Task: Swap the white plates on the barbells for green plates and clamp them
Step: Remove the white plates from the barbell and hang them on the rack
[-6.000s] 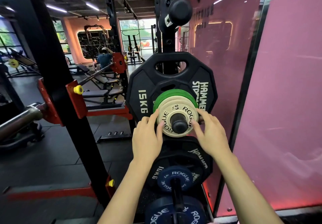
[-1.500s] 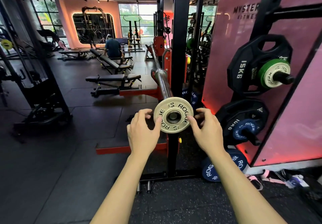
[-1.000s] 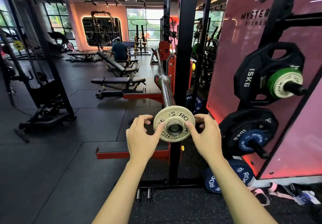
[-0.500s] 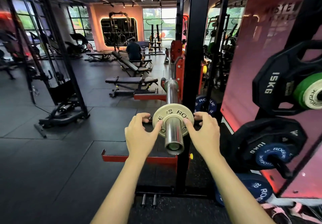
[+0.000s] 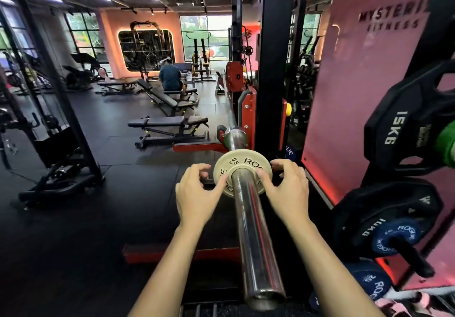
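Sliding the white plate [image 5: 242, 172] along the barbell sleeve [image 5: 253, 230] is the step in hand, judging by how both hands frame it. The left hand [image 5: 197, 199] has its fingers curled round the plate's left rim, thumb pressed on the near face; the right hand [image 5: 286, 193] mirrors it on the right rim, thumb tip beside the sleeve. Each hand is closed on the plate, not spread open. The plate sits threaded on the sleeve, well in from the open end and short of the collar [image 5: 235, 139] beyond the fingertips.

To do this well, keep the plate square to the sleeve: equal pressure from both thumbs, so the bore does not cock and bind on the steel. Fingers behind the rim should come clear before the plate meets the collar, or they could be pinched.

A green plate [image 5: 446, 145] shows at the far right edge, beyond the right hand, on a peg in front of the black 15KG plate [image 5: 398, 129]; it is cropped, so its size is hard to read. No clamp is visible near either hand.
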